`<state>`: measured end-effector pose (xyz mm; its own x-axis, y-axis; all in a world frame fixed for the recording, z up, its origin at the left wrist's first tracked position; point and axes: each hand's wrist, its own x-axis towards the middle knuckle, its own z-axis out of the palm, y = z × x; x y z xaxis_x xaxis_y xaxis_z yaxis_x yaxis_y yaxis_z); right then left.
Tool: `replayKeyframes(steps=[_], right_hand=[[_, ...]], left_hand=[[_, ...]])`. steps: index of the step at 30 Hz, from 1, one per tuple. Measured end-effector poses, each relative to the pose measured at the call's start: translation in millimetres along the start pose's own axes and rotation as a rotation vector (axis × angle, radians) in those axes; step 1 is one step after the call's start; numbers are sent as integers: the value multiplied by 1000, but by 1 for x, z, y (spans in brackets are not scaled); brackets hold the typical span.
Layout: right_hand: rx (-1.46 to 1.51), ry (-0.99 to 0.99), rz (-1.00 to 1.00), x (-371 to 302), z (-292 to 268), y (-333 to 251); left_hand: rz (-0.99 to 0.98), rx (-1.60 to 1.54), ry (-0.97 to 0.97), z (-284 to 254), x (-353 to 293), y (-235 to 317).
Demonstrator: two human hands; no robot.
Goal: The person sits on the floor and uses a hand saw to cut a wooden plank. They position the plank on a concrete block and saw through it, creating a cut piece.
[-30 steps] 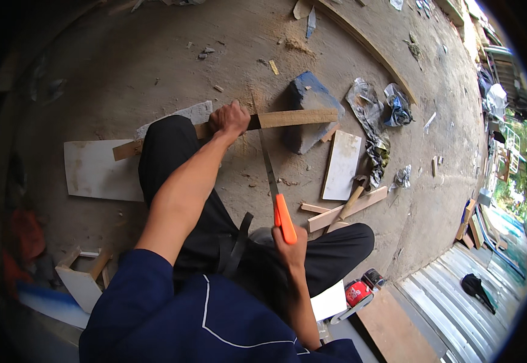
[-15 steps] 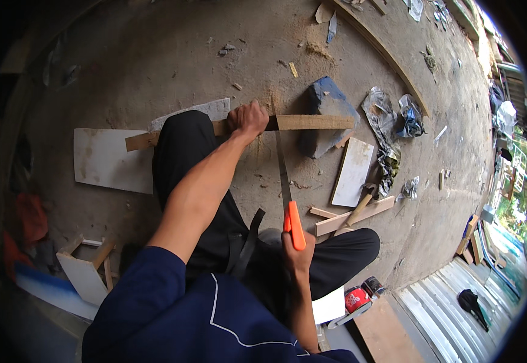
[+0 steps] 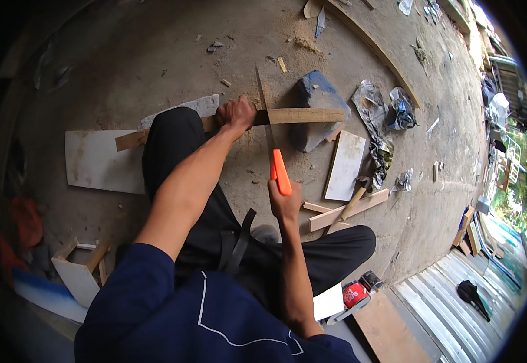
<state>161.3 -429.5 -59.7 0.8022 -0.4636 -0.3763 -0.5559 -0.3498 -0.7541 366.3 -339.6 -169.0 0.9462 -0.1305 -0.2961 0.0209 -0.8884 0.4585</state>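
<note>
My right hand is closed round the orange handle of a handsaw. Its long blade crosses a narrow wooden strip, and the tip sticks out beyond the far side. Just left of the blade, my left hand grips the strip, knuckles up. The strip's right end rests on a worn blue block; toward its left end it passes by my bent left knee. Whether the teeth are inside a cut is too small to make out.
White boards lie on the left, beside a pale slab. Right of my hands are a white panel, a hammer on wooden offcuts, and crumpled plastic. A red power tool stands near my right leg.
My right hand has pushed the saw away from me, so more blade shows past the strip. My left hand keeps its grip. The whole view has shifted slightly.
</note>
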Motion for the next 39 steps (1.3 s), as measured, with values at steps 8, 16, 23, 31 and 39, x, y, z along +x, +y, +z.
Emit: replayKeyframes(steps=[8,16,23,31,39], right_hand=[[36,-29,-58,-86,-39,10],[4,-65,-5,-56,-24,2],[-26,-43,-45,-15,-16,-9],[43,-87,-25,-91,-49,-12],[-8,-69,-73,-26,-23,-16]], left_hand=[[-46,9,-10,-7,-1,-5],[-32,33,31,2,4,-10],[-37,46,-27,3,2,-4],[-41,127,-1,-5,2,-6],[-24,168,16,6,9,-13]])
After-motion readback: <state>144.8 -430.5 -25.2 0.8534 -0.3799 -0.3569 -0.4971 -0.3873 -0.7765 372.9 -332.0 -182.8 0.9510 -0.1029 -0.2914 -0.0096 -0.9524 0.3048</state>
